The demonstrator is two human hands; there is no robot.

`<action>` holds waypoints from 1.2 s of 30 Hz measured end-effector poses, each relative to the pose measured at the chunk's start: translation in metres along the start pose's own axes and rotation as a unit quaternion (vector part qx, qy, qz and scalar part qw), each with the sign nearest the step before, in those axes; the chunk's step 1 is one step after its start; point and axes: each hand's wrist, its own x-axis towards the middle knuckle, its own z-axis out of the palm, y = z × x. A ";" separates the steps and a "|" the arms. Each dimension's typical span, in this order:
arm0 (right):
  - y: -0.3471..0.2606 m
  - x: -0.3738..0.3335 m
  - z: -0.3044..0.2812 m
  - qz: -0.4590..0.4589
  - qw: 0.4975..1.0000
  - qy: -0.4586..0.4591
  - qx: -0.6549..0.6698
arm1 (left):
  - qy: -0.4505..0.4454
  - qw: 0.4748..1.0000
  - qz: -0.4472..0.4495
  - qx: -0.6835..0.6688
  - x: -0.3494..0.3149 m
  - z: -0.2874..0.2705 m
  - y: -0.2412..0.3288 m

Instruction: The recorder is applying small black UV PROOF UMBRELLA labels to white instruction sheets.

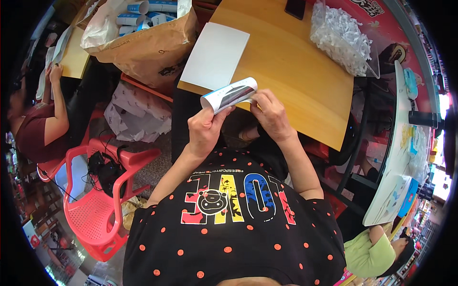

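Note:
A rolled sheet of printed paper (234, 94), white with blue and a dark picture on it, is held above the table's near edge. My left hand (204, 129) is closed round its lower left end, with the thumb along the roll. At the other end my right hand (272, 114) pinches the paper's edge, and the fingertips are partly hidden behind it. Just beyond the roll, a stack of white sheets (214, 56) lies on the wooden table (298, 71).
A clear plastic bin (341, 40) of small white pieces stands at the table's far right, near a dark phone (296, 7). At the left, a brown paper bag (143, 55) holds several blue-and-white rolls (136, 18). A red chair (93, 214) with dark cables stands lower left. Other people sit on both sides.

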 end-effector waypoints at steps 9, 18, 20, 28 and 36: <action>0.002 0.000 -0.020 0.202 0.958 0.045 0.199 | -0.001 0.995 0.081 0.055 0.001 -0.011 -0.006; 0.023 0.006 -0.028 0.280 0.923 -0.099 0.243 | -0.051 0.980 0.142 0.130 0.003 -0.016 0.002; 0.026 0.006 -0.028 0.292 0.913 -0.127 0.253 | -0.053 0.979 0.145 0.135 0.004 -0.016 0.002; 0.021 0.006 -0.026 0.313 0.893 -0.173 0.273 | -0.055 0.978 0.152 0.129 0.002 -0.015 -0.002; 0.012 0.008 -0.024 0.330 0.902 -0.175 0.217 | -0.065 0.971 0.178 0.148 0.001 -0.015 -0.005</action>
